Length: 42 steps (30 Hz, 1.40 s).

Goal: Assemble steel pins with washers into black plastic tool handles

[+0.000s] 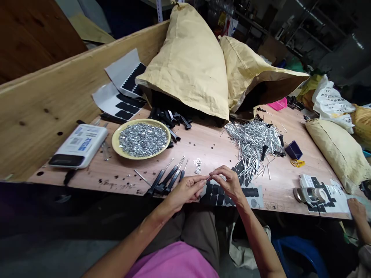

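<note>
Near the table's front edge, my left hand (187,192) and my right hand (228,182) meet, both closed in a pinch. Between their fingertips is a thin rod (209,178), mostly hidden by the fingers. Just beyond lies a small group of metal nuts or washers (197,166). To the left, several black-handled tools with slim metal shafts (168,180) lie side by side. Beneath my hands is a grey sheet of black stickers (256,192). A tangled heap of thin metal rods (255,143) lies beyond my right hand.
A yellow bowl (115,144) of small metal pieces stands left, beside a white scale (82,144). Large tan sacks (188,65) rest at the back. On the right are a dark blue box (293,150), a glass jar (308,195) and another person's hand (357,209).
</note>
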Each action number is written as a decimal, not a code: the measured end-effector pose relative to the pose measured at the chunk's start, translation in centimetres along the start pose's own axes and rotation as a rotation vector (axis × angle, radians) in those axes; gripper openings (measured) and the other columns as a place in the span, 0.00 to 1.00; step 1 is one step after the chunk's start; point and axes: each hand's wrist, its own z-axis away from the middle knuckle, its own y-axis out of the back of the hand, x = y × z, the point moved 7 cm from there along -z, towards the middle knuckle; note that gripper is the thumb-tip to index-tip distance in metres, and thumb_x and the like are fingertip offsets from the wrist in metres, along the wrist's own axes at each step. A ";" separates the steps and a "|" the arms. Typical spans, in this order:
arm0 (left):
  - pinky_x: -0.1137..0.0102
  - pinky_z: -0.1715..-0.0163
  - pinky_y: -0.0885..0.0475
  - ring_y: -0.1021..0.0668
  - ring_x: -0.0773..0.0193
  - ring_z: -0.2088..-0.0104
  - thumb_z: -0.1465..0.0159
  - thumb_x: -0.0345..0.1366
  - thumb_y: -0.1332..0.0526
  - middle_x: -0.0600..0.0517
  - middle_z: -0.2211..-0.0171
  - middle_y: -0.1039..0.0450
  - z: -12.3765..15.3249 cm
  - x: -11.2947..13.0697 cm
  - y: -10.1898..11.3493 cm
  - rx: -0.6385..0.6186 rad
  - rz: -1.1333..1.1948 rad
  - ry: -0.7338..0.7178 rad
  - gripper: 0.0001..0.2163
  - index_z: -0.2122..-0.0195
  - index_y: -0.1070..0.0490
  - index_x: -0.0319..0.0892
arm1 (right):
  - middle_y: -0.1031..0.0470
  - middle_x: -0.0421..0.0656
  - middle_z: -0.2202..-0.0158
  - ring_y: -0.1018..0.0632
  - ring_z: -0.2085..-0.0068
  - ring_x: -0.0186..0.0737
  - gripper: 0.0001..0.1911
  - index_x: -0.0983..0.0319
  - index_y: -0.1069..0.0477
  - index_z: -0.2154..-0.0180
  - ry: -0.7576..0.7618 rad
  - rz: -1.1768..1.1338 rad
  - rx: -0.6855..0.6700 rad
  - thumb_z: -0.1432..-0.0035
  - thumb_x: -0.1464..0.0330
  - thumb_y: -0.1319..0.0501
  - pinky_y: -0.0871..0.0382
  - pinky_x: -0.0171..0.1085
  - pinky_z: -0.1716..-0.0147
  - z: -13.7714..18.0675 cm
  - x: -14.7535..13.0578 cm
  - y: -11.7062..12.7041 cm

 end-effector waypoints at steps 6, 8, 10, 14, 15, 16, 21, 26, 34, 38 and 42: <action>0.76 0.82 0.43 0.44 0.75 0.82 0.49 0.54 0.38 0.63 0.84 0.46 0.3 -0.5 0.4 0.042 -0.114 -0.027 0.27 0.57 0.28 0.35 | 0.26 0.41 0.72 0.26 0.68 0.35 0.16 0.59 0.27 0.72 -0.066 0.114 0.035 0.39 0.57 0.44 0.32 0.35 0.66 1.0 0.3 -1.0; 0.76 0.81 0.42 0.42 0.74 0.82 0.48 0.53 0.38 0.62 0.83 0.45 0.3 -0.5 0.4 0.060 -0.140 -0.046 0.25 0.59 0.28 0.36 | 0.27 0.40 0.73 0.26 0.69 0.35 0.17 0.59 0.28 0.73 -0.094 0.112 0.051 0.38 0.56 0.45 0.32 0.35 0.65 1.2 0.4 -1.2; 0.76 0.80 0.41 0.40 0.74 0.81 0.47 0.53 0.39 0.61 0.83 0.44 0.4 -0.2 0.2 0.080 -0.166 -0.090 0.23 0.62 0.28 0.37 | 0.28 0.40 0.72 0.26 0.68 0.35 0.17 0.59 0.28 0.73 -0.111 0.092 0.077 0.39 0.56 0.44 0.32 0.35 0.65 1.4 0.2 -1.2; 0.77 0.82 0.45 0.42 0.74 0.83 0.45 0.53 0.41 0.61 0.83 0.44 0.3 0.6 -0.3 0.083 -0.161 -0.149 0.23 0.60 0.28 0.37 | 0.27 0.42 0.67 0.25 0.64 0.37 0.16 0.58 0.27 0.63 -0.149 -0.060 0.104 0.38 0.56 0.47 0.31 0.38 0.60 1.3 0.3 -0.9; 0.77 0.83 0.46 0.43 0.74 0.83 0.44 0.53 0.41 0.61 0.83 0.45 0.3 0.9 -0.4 0.077 -0.156 -0.168 0.23 0.59 0.27 0.37 | 0.27 0.42 0.66 0.24 0.64 0.36 0.15 0.58 0.27 0.62 -0.161 -0.109 0.093 0.38 0.56 0.47 0.31 0.38 0.59 1.2 0.4 -0.9; 0.77 0.83 0.46 0.44 0.74 0.83 0.44 0.53 0.42 0.61 0.83 0.45 0.2 1.1 -0.4 0.072 -0.155 -0.188 0.23 0.59 0.27 0.36 | 0.27 0.42 0.66 0.24 0.65 0.36 0.15 0.57 0.27 0.62 -0.175 -0.154 0.076 0.38 0.56 0.46 0.31 0.38 0.60 1.1 0.6 -1.0; 0.76 0.81 0.45 0.43 0.73 0.82 0.42 0.51 0.42 0.61 0.83 0.45 0.2 1.6 0.0 0.072 -0.179 -0.229 0.21 0.60 0.27 0.36 | 0.29 0.42 0.64 0.24 0.63 0.37 0.14 0.58 0.27 0.69 -0.243 -0.257 0.063 0.47 0.54 0.37 0.30 0.38 0.60 0.5 1.3 -1.0; 0.76 0.81 0.47 0.43 0.73 0.82 0.42 0.51 0.43 0.61 0.83 0.46 0.1 1.5 0.4 0.079 -0.160 -0.256 0.22 0.59 0.26 0.36 | 0.32 0.45 0.50 0.27 0.52 0.40 0.18 0.54 0.27 0.57 -0.304 -0.265 0.015 0.43 0.52 0.41 0.31 0.41 0.53 0.1 1.3 -1.2; 0.75 0.81 0.46 0.42 0.72 0.82 0.42 0.50 0.44 0.60 0.84 0.45 0.1 1.7 0.8 0.146 -0.208 -0.257 0.20 0.60 0.27 0.37 | 0.36 0.47 0.47 0.26 0.55 0.40 0.17 0.56 0.27 0.60 -0.309 -0.187 0.057 0.46 0.53 0.38 0.31 0.43 0.53 -0.1 1.9 -1.5; 0.75 0.81 0.45 0.41 0.72 0.82 0.41 0.48 0.44 0.60 0.84 0.44 0.1 2.0 0.8 0.169 -0.219 -0.270 0.19 0.62 0.26 0.37 | 0.33 0.46 0.48 0.28 0.51 0.42 0.14 0.57 0.26 0.63 -0.291 -0.170 0.030 0.44 0.55 0.39 0.33 0.43 0.50 -0.3 1.6 -1.8; 0.75 0.81 0.44 0.40 0.71 0.82 0.41 0.47 0.44 0.59 0.84 0.43 0.1 1.9 0.9 0.206 -0.277 -0.291 0.17 0.66 0.26 0.38 | 0.31 0.47 0.53 0.27 0.52 0.43 0.16 0.59 0.27 0.70 -0.326 -0.153 0.029 0.47 0.53 0.38 0.33 0.43 0.51 -0.2 1.7 -1.9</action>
